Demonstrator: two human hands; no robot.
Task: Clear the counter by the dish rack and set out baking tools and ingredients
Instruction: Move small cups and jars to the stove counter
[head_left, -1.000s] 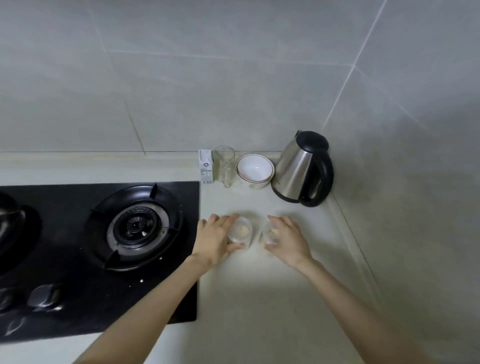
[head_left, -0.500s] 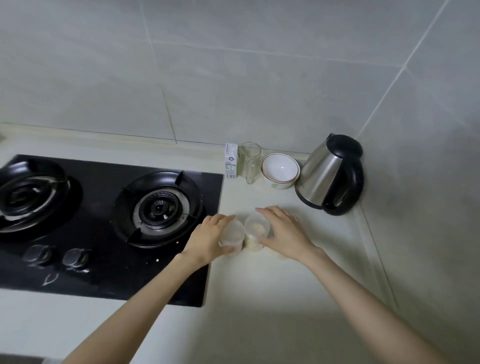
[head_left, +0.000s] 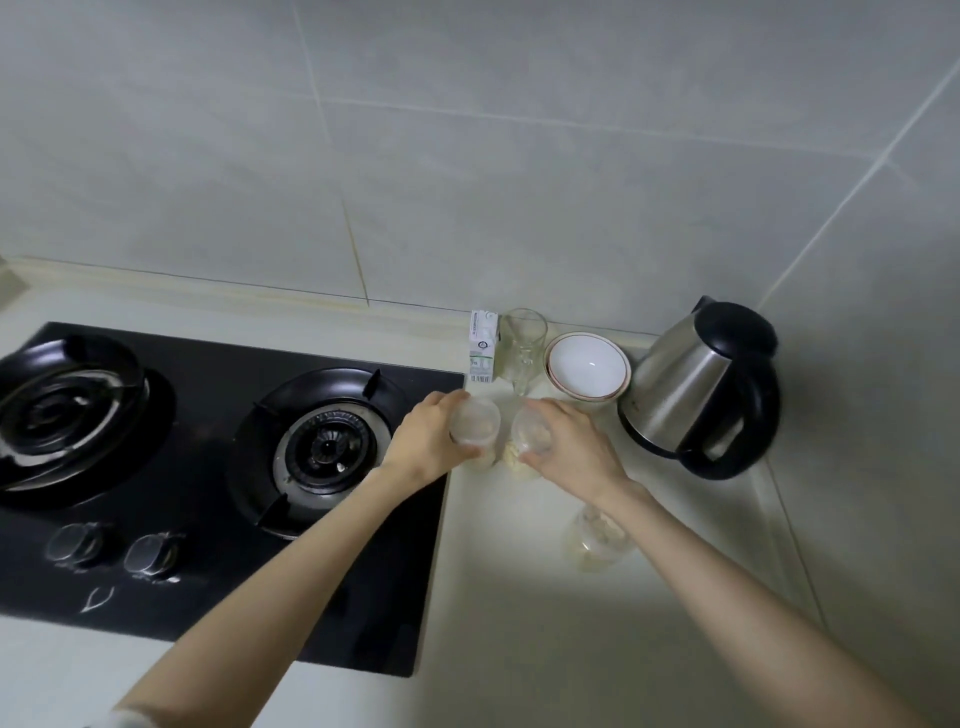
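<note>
Some things are hard to see here. A third clear cup (head_left: 592, 540) sits on the counter (head_left: 519, 597) under the right arm, and the arm hides part of it. It looks blurry, with something pale inside. The far left burner (head_left: 67, 415) of the black stove (head_left: 208, 519) is cut off by the edge of the picture. The words on the small carton (head_left: 482, 347) are too tiny to read. The bottoms of the two held cups are hidden behind the hands, so I cannot tell if they touch the counter.

The left hand (head_left: 428, 441) has its fingers curled around a small clear cup (head_left: 475, 423). The thumb is at the front and the other fingers wrap the back. The cup is just past the right edge of the stove.

The right hand (head_left: 571, 447) holds another small clear cup (head_left: 530, 434) the same way, with fingers bent around its side. There is something pale and crumbly low in this cup. The two cups are side by side, almost touching, between the two hands.

Behind the cups, by the wall, the carton, a tall clear glass (head_left: 523, 348) and a stack of white bowls (head_left: 587, 366) stand in a row. A shiny kettle (head_left: 701, 389) with a black handle stands in the corner to the right.
</note>
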